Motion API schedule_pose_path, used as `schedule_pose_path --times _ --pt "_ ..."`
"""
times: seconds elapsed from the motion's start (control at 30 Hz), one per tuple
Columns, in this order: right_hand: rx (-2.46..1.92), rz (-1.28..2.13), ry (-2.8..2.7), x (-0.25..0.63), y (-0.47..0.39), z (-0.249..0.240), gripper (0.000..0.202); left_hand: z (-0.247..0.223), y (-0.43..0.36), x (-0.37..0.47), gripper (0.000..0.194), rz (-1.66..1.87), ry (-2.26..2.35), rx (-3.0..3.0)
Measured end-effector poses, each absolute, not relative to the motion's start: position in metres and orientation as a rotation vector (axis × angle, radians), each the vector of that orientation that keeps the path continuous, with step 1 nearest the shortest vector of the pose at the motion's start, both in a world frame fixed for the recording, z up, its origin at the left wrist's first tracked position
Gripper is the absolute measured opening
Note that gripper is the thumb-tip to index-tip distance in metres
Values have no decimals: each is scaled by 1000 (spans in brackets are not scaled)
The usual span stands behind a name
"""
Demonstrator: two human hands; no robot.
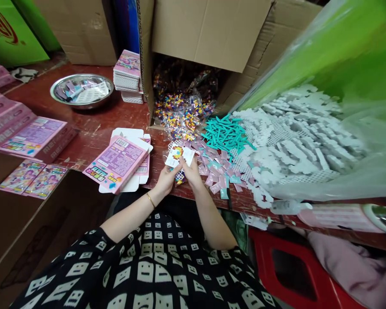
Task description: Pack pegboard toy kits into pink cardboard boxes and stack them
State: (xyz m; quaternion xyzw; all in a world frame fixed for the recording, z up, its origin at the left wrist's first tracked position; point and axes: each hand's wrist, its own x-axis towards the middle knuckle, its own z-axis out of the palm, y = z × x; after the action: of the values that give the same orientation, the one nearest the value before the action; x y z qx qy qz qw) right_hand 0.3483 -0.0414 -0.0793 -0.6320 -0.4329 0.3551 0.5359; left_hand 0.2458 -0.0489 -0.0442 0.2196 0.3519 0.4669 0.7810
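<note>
At the near edge of the red table (93, 122), your left hand (165, 180) and right hand (191, 171) are both pinching the white cards (177, 153) closely. Something colourful is showing beneath, perhaps a bead packet (179, 176), though your fingers are partly hiding it. A pink box (117, 163) is lying to the left, scattered sachets (214, 167) to the right.

Bare forearms (131, 216) angle inward, the left hand (165, 180) and right hand (191, 171) gripping close together.
</note>
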Motion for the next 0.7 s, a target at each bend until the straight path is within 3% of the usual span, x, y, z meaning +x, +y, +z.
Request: schedule_pose_path --times 0.13,0.33,0.5,0.7 --pt "-1752 728 -1251 385 -28 -78 52 -48 -45 245 46 1012 771 409" --pt "-2252 86 -1481 472 35 -57 50 -55 -44 239 43 877 819 430" --pt "-2411 151 -1820 497 74 -57 48 -53 -45 225 43 818 796 399" --pt "-2170 55 -1592 512 65 -31 35 -44 -42 213 48 888 785 388"
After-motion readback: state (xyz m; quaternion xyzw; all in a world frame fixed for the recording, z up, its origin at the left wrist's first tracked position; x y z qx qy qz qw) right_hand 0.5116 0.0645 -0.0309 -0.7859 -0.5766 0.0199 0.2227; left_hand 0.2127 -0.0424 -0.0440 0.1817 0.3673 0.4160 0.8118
